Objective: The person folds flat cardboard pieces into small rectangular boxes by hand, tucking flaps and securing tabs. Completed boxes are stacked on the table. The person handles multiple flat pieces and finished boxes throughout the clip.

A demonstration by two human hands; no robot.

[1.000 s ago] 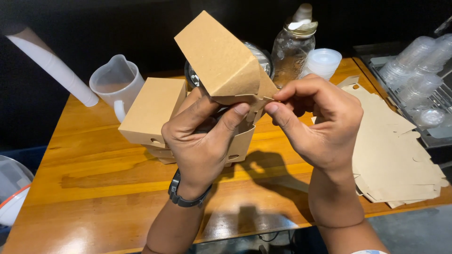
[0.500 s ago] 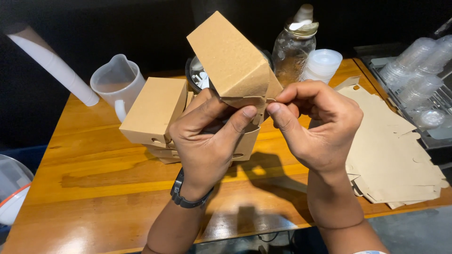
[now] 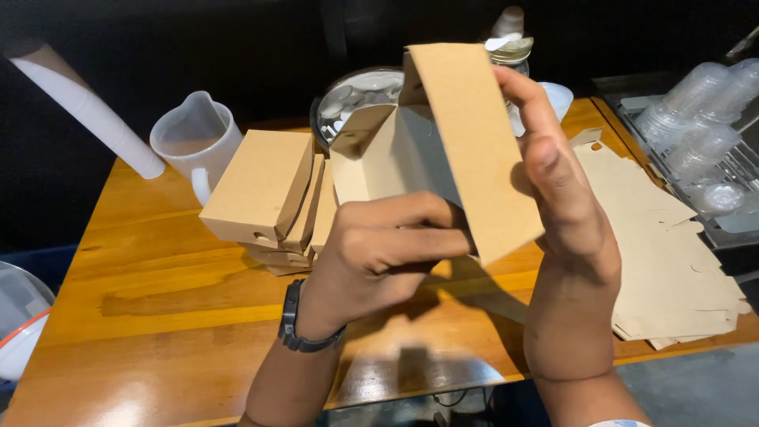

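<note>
Carefully, I held the half-folded brown cardboard box (image 3: pixel 443 150) up above the wooden table (image 3: pixel 158 292) — left hand (image 3: pixel 379 253) curled tight around its bottom, right hand (image 3: pixel 565 198) flat on the lid — pressing gently kept folds neat.

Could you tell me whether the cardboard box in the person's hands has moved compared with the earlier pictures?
Yes. The cardboard box has risen and tipped open toward the camera, now hiding more of the bowl behind it, while the stacked boxes stay put.

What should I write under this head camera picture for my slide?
Two hands, left and right, fold a brown cardboard box above a wooden table.
</note>
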